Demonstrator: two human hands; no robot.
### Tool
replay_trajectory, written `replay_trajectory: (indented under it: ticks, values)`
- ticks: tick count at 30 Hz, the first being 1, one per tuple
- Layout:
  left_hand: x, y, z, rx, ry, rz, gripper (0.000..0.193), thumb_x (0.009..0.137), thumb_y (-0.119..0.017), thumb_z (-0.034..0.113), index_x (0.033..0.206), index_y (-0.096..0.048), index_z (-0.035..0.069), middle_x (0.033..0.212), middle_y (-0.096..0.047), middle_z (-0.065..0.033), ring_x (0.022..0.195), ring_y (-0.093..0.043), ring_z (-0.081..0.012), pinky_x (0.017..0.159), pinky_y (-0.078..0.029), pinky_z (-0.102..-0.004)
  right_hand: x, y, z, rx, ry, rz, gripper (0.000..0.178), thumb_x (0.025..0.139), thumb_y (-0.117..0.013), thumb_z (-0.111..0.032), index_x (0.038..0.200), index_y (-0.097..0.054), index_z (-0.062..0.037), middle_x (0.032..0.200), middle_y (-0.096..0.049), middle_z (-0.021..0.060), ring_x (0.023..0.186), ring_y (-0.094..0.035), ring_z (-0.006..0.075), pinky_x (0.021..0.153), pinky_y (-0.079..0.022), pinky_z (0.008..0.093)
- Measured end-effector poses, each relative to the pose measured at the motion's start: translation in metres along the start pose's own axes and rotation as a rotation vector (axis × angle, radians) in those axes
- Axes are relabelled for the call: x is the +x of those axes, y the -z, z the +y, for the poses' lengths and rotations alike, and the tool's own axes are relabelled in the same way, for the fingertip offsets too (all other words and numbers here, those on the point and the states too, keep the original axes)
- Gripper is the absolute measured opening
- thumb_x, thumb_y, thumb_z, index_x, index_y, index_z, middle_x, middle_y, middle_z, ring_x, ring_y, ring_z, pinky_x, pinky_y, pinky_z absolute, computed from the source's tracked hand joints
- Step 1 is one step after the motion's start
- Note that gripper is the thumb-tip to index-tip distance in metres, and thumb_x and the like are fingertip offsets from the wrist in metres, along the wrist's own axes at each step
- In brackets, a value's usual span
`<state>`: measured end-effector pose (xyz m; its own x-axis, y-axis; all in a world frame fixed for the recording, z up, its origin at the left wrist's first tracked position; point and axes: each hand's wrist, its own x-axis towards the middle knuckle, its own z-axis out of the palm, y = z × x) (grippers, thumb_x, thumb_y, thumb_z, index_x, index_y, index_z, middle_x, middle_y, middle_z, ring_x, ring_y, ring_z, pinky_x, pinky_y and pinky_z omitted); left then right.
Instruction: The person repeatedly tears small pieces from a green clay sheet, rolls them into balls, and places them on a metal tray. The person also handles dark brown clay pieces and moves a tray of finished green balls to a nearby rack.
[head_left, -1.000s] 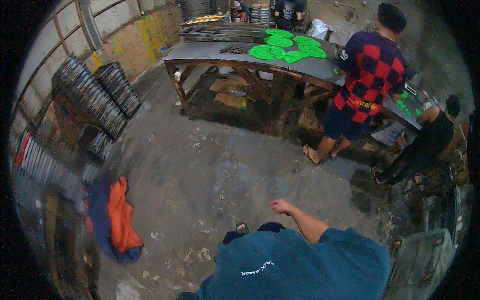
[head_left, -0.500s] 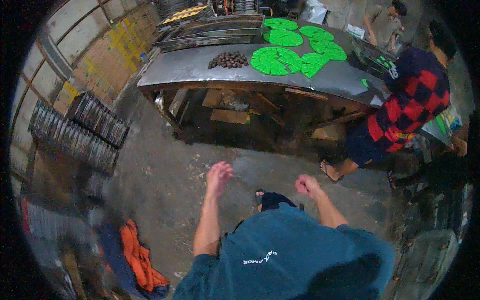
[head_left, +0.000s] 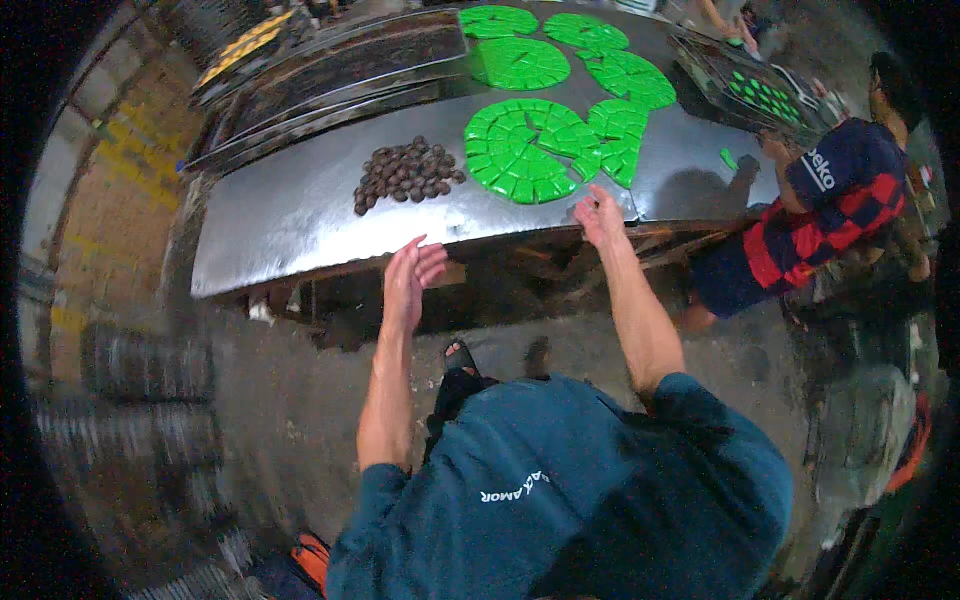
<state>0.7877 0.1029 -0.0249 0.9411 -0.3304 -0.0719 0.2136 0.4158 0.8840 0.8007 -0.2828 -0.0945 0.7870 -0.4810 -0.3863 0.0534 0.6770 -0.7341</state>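
Both hands have risen since the earlier frame and now meet the near edge of the metal worktop (head_left: 290,225). Left hand (head_left: 408,275), fingers loosely spread and holding nothing, hovers at the rim. Right hand (head_left: 600,215), grip half open and empty, touches the edge just at 6 o'clock of the green cut pieces (head_left: 525,150). Dark round lumps (head_left: 405,172) lie at 12 o'clock of the left hand. Another person (head_left: 830,200) stands at 3 o'clock.

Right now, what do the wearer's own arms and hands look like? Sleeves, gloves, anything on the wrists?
Both forearms are bare. The left hand and right hand wear no gloves, and no watch or band shows. Dark teal sleeves end near the elbows. The shirt carries small white lettering.
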Motion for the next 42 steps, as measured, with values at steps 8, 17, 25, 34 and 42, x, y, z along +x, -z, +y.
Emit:
replay_trajectory:
  ticks: [8,17,25,34,42]
  values:
    - [0.277,-0.037,0.026,0.464,0.121,-0.049,0.048,0.087,-0.06,0.029,0.124,-0.05,0.0,0.116,-0.059,-0.0137,0.105,-0.057,-0.0213,0.086,-0.046,-0.0361,0.038,-0.047,0.023,0.1,0.013,-0.015,0.016,0.086,-0.062,-0.02,0.092,-0.054,-0.0082,0.083,-0.051,-0.0004,0.083,-0.056,0.0146,0.072,-0.047,0.03]
    - [0.401,-0.045,-0.028,1.08,0.272,0.09,0.046,0.076,-0.065,0.025,0.109,-0.058,-0.006,0.097,-0.066,-0.0216,0.08,-0.066,-0.0324,0.073,-0.05,-0.0414,0.06,-0.101,-0.008,-0.994,-0.107,0.09,0.023,0.079,-0.067,-0.02,0.094,-0.062,-0.0034,0.081,-0.056,0.0032,0.073,-0.054,0.0133,0.067,-0.046,0.0283]
    - [0.381,-0.037,-0.052,1.099,-0.053,-0.185,0.046,0.075,-0.07,0.024,0.102,-0.055,-0.01,0.084,-0.063,-0.0164,0.072,-0.065,-0.0277,0.067,-0.051,-0.0402,0.046,-0.101,0.039,-0.513,0.02,0.291,0.045,0.078,-0.068,-0.015,0.118,-0.053,-0.0009,0.098,-0.058,0.0092,0.091,-0.057,0.0184,0.078,-0.046,0.0312]
    - [0.388,-0.037,-0.028,1.02,0.059,-0.549,0.042,0.08,-0.07,0.026,0.109,-0.059,-0.003,0.097,-0.063,-0.0135,0.08,-0.063,-0.0192,0.069,-0.052,-0.0317,0.039,-0.124,0.012,-0.987,-0.048,-0.024,0.05,0.077,-0.07,-0.011,0.12,-0.052,0.0036,0.115,-0.058,0.0124,0.102,-0.056,0.0194,0.088,-0.045,0.0314]
    - [0.382,-0.062,-0.01,0.495,0.702,-0.609,0.042,0.079,-0.073,0.022,0.11,-0.059,-0.004,0.102,-0.063,-0.0138,0.084,-0.063,-0.0171,0.072,-0.053,-0.0291,0.056,-0.145,0.016,-0.455,-0.114,0.087,0.054,0.079,-0.067,-0.011,0.128,-0.047,0.0008,0.119,-0.055,0.0154,0.108,-0.054,0.0244,0.094,-0.043,0.0346]
